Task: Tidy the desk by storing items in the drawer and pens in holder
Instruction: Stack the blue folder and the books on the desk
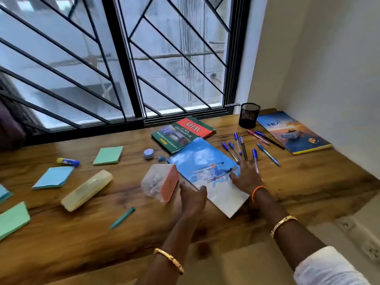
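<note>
My left hand (192, 199) grips a clear plastic box with an orange lid (161, 182), tilted just above the wooden desk (102, 233). My right hand (245, 175) lies flat with spread fingers on the right edge of a blue notebook (203, 163). Several blue-capped pens (239, 147) are scattered just beyond those fingers. A black mesh pen holder (249, 115) stands at the back near the window, with nothing showing above its rim. No drawer is in view.
A green and red book (182, 132) lies behind the notebook, another notebook (294, 132) in the right corner. To the left lie a yellow pencil case (86, 190), sticky note pads (108, 155), a glue stick (67, 162), a teal pen (122, 217), a small round tin (148, 153) and a sharpener (161, 158).
</note>
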